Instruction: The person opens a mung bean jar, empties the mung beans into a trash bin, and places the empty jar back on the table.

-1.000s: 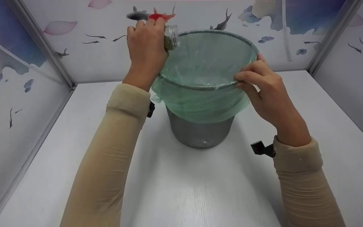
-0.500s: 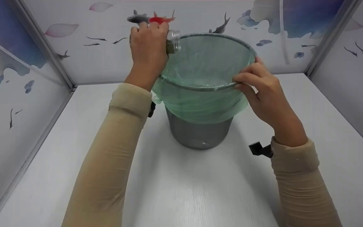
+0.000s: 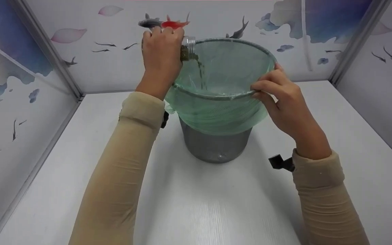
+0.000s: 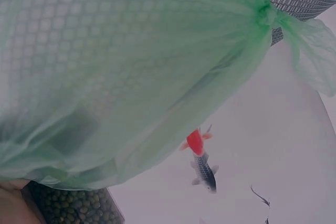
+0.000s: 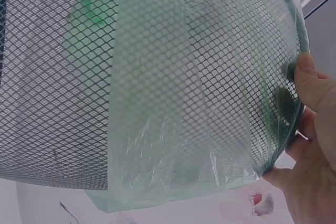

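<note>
In the head view my left hand grips a clear jar, tilted with its mouth over the left rim of a mesh wastebasket. Small green beans, which look like mung beans, stream from the mouth into the basket. A green plastic bag lines the basket and folds down over its rim. My right hand holds the rim at the right, fingers and thumb over the bag. Many beans show inside the jar in the left wrist view. Most of the jar is hidden behind my left hand.
The wastebasket stands on a white table. Behind it rises a white wall printed with fish, and similar panels flank both sides. A knot gathers the bag under the rim on the left.
Beans now fall from the jar, where none fell in the earlier frames. My left hand and the jar sit slightly lower in view. The right hand keeps its hold on the rim.
</note>
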Demonstrator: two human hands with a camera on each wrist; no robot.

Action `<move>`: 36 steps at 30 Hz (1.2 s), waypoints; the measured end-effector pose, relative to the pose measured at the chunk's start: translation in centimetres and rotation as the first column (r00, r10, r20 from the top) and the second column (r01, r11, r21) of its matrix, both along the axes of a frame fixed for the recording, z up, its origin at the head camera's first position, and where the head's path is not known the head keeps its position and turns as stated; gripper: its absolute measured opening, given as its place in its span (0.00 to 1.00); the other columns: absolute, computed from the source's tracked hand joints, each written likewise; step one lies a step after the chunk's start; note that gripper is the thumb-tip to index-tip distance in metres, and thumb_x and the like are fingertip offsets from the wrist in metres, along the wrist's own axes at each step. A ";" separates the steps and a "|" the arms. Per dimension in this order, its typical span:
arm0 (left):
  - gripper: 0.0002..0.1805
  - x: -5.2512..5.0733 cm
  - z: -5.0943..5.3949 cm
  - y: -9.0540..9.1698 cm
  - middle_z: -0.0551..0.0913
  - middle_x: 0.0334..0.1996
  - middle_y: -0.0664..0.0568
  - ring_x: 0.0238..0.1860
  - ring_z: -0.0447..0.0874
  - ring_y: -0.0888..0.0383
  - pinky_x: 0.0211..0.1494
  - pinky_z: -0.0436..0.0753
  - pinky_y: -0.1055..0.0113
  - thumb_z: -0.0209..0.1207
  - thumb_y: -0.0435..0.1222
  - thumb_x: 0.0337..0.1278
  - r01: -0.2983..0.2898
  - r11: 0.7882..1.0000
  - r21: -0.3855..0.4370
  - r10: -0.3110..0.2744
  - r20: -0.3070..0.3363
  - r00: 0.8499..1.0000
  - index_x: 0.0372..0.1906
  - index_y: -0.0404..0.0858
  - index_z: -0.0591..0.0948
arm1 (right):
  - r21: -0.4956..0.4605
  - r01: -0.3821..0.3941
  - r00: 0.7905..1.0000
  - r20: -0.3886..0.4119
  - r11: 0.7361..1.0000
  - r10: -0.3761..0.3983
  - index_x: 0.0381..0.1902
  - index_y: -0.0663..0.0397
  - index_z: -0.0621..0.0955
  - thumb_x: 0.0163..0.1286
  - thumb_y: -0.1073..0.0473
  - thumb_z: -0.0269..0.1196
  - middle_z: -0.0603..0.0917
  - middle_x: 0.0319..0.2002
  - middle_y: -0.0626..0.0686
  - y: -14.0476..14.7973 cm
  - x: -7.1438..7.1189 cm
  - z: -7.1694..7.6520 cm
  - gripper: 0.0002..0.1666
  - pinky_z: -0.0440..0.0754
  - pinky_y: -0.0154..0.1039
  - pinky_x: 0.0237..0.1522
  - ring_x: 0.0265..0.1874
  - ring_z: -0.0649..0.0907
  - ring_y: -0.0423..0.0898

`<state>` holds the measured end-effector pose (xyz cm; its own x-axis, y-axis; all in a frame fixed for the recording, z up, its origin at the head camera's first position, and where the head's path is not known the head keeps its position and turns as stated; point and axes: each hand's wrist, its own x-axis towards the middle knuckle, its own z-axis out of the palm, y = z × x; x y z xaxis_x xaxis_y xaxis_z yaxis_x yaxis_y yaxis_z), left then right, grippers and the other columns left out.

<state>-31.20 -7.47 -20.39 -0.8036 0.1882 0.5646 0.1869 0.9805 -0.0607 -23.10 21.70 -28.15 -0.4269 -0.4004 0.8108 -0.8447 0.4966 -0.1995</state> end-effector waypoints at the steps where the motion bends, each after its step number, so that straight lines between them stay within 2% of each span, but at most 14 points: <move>1: 0.23 0.0 0.0 0.0 0.83 0.66 0.40 0.66 0.79 0.39 0.69 0.75 0.46 0.64 0.30 0.71 0.002 1.000 0.002 -0.002 0.001 1.000 0.68 0.38 0.80 | -0.004 -0.003 1.000 0.002 1.000 0.003 0.44 0.64 0.87 0.71 0.72 0.67 0.80 0.40 0.63 0.0 0.0 0.0 0.06 0.56 0.61 0.81 0.38 0.82 0.56; 8: 0.24 0.1 0.1 0.1 0.81 0.68 0.40 0.68 0.77 0.39 0.71 0.74 0.45 0.64 0.31 0.73 0.018 1.000 -0.006 -0.018 0.012 1.000 0.71 0.39 0.79 | -0.004 -0.001 1.000 0.005 1.000 0.001 0.44 0.63 0.87 0.71 0.72 0.67 0.81 0.40 0.62 0.2 -0.1 -0.1 0.06 0.56 0.62 0.81 0.38 0.82 0.55; 15: 0.22 -0.1 0.0 0.2 0.84 0.65 0.40 0.65 0.79 0.39 0.68 0.76 0.46 0.63 0.29 0.71 0.008 0.999 -0.049 -0.008 -0.012 1.000 0.67 0.39 0.81 | -0.013 -0.010 1.000 0.007 1.000 0.010 0.44 0.63 0.87 0.71 0.73 0.67 0.81 0.39 0.62 0.1 0.0 -0.2 0.06 0.56 0.63 0.80 0.39 0.80 0.56; 20: 0.22 -0.2 0.1 0.2 0.83 0.65 0.40 0.66 0.79 0.38 0.70 0.75 0.45 0.63 0.30 0.72 0.009 0.998 -0.061 -0.010 -0.012 1.000 0.68 0.39 0.81 | -0.019 -0.014 1.000 -0.002 1.000 0.014 0.44 0.64 0.87 0.70 0.74 0.67 0.81 0.40 0.62 0.1 -0.1 -0.2 0.07 0.56 0.65 0.80 0.38 0.80 0.54; 36: 0.21 -0.2 0.0 0.3 0.84 0.64 0.39 0.66 0.79 0.38 0.72 0.74 0.44 0.63 0.30 0.73 0.029 0.999 -0.042 -0.030 -0.021 0.999 0.67 0.38 0.81 | -0.030 -0.023 1.000 -0.004 0.999 0.022 0.43 0.64 0.87 0.68 0.74 0.68 0.81 0.39 0.63 0.1 -0.1 0.0 0.07 0.57 0.66 0.79 0.35 0.80 0.53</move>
<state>-31.37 -7.21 -20.35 -0.7852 0.2354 0.5728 0.2139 0.9711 -0.1059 -23.19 21.80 -28.20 -0.4147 -0.3853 0.8243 -0.8564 0.4714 -0.2106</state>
